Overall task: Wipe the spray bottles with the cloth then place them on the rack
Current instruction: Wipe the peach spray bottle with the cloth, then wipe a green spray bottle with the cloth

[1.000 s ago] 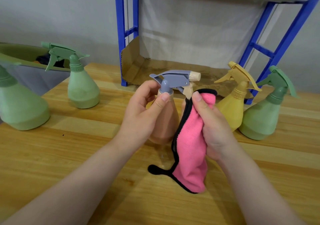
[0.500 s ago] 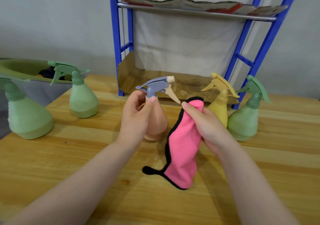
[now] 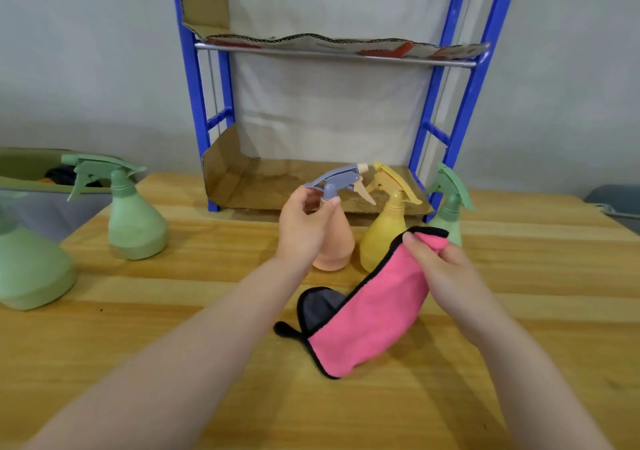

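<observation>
My left hand (image 3: 304, 228) grips the neck of a peach spray bottle (image 3: 337, 252) with a grey-blue trigger head, held in front of the rack. My right hand (image 3: 440, 262) pinches the top of a pink cloth (image 3: 374, 314) with black edging; its lower end trails on the table. A yellow spray bottle (image 3: 381, 238) stands just right of the peach one, and a green bottle (image 3: 450, 207) stands behind the cloth. Two more green bottles (image 3: 135, 221) (image 3: 31, 269) stand at the left. The blue rack (image 3: 194, 79) stands at the back with cardboard-lined shelves.
The wooden table (image 3: 173, 311) spans the view. A green bin (image 3: 24, 169) sits beyond its left edge, and a grey object (image 3: 616, 203) lies past the right edge. The rack's lower shelf cardboard (image 3: 277, 183) is bare behind the bottles.
My left hand has carried the peach bottle away from me toward the rack. My right hand has pulled the cloth off the bottle, lower and to the right. The view has tilted up.
</observation>
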